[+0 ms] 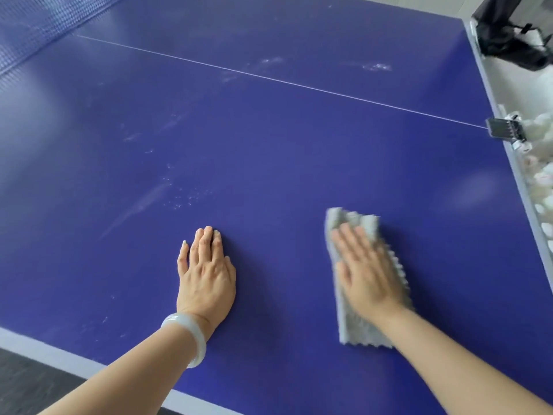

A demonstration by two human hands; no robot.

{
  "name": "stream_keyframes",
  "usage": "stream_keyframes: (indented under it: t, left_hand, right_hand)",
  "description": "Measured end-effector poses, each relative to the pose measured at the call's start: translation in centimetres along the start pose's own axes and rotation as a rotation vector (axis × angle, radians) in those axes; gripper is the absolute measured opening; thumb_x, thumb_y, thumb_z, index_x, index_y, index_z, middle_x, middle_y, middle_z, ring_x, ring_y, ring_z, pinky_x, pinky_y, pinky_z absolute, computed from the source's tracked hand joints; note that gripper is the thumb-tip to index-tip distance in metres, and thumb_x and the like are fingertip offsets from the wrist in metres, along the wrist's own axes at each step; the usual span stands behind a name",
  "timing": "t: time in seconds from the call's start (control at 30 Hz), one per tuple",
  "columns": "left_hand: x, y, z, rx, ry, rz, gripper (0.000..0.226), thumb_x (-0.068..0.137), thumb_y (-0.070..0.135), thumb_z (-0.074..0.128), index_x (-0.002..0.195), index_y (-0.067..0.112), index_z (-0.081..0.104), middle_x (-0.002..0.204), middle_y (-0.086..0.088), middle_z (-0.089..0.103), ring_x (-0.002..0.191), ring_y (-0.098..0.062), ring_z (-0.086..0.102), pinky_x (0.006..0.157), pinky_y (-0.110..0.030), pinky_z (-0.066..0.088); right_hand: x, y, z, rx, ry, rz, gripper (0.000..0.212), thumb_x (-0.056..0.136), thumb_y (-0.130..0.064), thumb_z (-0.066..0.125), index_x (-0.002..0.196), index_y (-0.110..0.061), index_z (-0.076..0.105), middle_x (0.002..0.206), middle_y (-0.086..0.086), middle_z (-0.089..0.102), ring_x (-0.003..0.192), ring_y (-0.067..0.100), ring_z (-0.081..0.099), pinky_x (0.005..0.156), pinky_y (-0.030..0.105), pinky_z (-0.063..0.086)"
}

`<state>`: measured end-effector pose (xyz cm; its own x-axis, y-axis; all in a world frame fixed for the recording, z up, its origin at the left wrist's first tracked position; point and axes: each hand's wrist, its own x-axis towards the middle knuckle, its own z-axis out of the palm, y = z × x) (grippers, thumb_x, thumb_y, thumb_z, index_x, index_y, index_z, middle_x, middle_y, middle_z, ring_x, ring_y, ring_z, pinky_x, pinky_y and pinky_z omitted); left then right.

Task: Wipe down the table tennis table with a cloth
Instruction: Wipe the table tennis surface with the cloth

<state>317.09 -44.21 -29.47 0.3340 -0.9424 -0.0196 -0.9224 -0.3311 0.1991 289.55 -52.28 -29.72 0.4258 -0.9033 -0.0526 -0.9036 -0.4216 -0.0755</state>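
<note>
Right grip [368, 274] presses flat on cloth [359, 327], whose long axis runs near-to-far.

One bench [269, 145] is counted, crossed by one thin white line [269, 77], and one net [30, 28] is seen at its far left. Two hands are counted, the left hand [206, 274] and the right hand [368, 271], along with one grey cloth [359, 327] and one pale bracelet [191, 333]. At the right edge one metal clamp [505, 131] and one black object [508, 34] are counted, several pale smears [377, 67] are noted on the surface, and the white balls [538, 127] are seen as many, too blurred for a number to be given.
</note>
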Motion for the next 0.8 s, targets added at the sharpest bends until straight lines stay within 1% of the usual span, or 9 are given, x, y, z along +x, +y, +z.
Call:
stream_keyframes:
  t: [0.07,0.13,0.23,0.3,0.37,0.43,0.63,0.7,0.8]
  left_hand:
    - [0.4,0.1,-0.2,0.040,0.023,0.073,0.047,0.087,0.006,0.056,0.132,-0.008,0.051,0.136,-0.023,0.050,0.134,-0.043,0.042,0.117,-0.057,0.023]
    - [1.6,0.8,-0.1,0.087,0.064,0.238,0.039,0.078,0.001,0.057,0.116,-0.006,0.060,0.116,-0.020,0.057,0.120,-0.045,0.052,0.110,-0.061,0.032]
    - [4.3,4.3,0.2,0.064,0.111,0.431,0.043,0.088,0.009,0.047,0.126,-0.005,0.059,0.130,-0.021,0.056,0.129,-0.040,0.050,0.113,-0.056,0.032]
    - [6.7,7.0,0.8,0.008,0.071,0.415,0.048,0.096,0.016,0.050,0.141,-0.003,0.046,0.148,-0.020,0.043,0.143,-0.036,0.034,0.119,-0.052,0.021]
    - [9.4,8.8,1.8,0.028,0.027,0.373,0.056,0.104,0.029,0.037,0.152,0.003,0.027,0.160,-0.014,0.022,0.151,-0.029,0.013,0.123,-0.046,0.005]
    - [11.6,9.4,2.6,0.089,0.008,0.342,0.060,0.105,0.038,0.025,0.156,0.008,0.014,0.164,-0.010,0.010,0.152,-0.026,0.001,0.122,-0.044,-0.003]
    - [13.0,9.0,3.7,0.021,0.017,0.306,0.061,0.101,0.042,0.031,0.154,0.011,0.025,0.162,-0.005,0.019,0.151,-0.022,0.009,0.123,-0.042,0.001]
    - [13.1,9.1,3.4,0.007,0.013,0.306,0.060,0.102,0.041,0.033,0.154,0.012,0.026,0.162,-0.005,0.020,0.151,-0.021,0.009,0.123,-0.042,0.002]
    - [13.0,9.1,2.9,-0.007,0.000,0.295,0.059,0.101,0.041,0.031,0.153,0.012,0.029,0.162,-0.004,0.022,0.151,-0.019,0.010,0.123,-0.040,0.003]
  right_hand:
    - [1.9,3.4,-0.2,-0.033,-0.007,0.285,0.058,0.104,-0.037,0.021,0.158,-0.020,0.014,0.166,0.002,0.009,0.154,0.022,0.006,0.125,0.044,0.007]
    - [3.5,4.1,0.0,-0.042,-0.018,0.371,0.060,0.104,-0.037,0.025,0.159,-0.018,0.010,0.167,0.005,0.006,0.154,0.024,0.002,0.124,0.047,0.005]
    - [4.4,4.2,-0.1,-0.021,-0.042,0.372,0.062,0.103,-0.038,0.026,0.159,-0.018,0.008,0.167,0.006,0.004,0.154,0.026,0.000,0.124,0.048,0.005]
    - [4.7,4.7,0.0,-0.022,-0.042,0.367,0.063,0.103,-0.039,0.026,0.160,-0.018,0.009,0.167,0.006,0.005,0.154,0.027,0.001,0.124,0.049,0.005]
    - [5.5,5.2,0.0,-0.013,-0.038,0.359,0.063,0.102,-0.040,0.027,0.160,-0.019,0.011,0.167,0.006,0.007,0.154,0.027,0.003,0.123,0.050,0.007]
    - [6.6,5.9,0.1,-0.001,-0.024,0.340,0.063,0.102,-0.040,0.027,0.159,-0.020,0.013,0.167,0.006,0.009,0.154,0.028,0.004,0.123,0.051,0.007]
    - [13.7,6.1,-0.6,0.049,-0.017,0.493,0.062,0.102,-0.041,0.022,0.160,-0.022,0.008,0.167,0.002,0.003,0.153,0.030,-0.001,0.122,0.054,-0.002]
    - [15.4,2.7,-0.4,0.089,0.001,0.316,0.062,0.102,-0.042,0.024,0.160,-0.025,0.008,0.167,-0.002,0.001,0.153,0.030,-0.004,0.122,0.055,-0.003]
    - [14.9,-0.6,0.2,0.105,-0.055,-0.145,0.062,0.099,-0.044,0.022,0.159,-0.030,0.013,0.167,-0.006,0.004,0.154,0.024,-0.005,0.123,0.051,0.001]
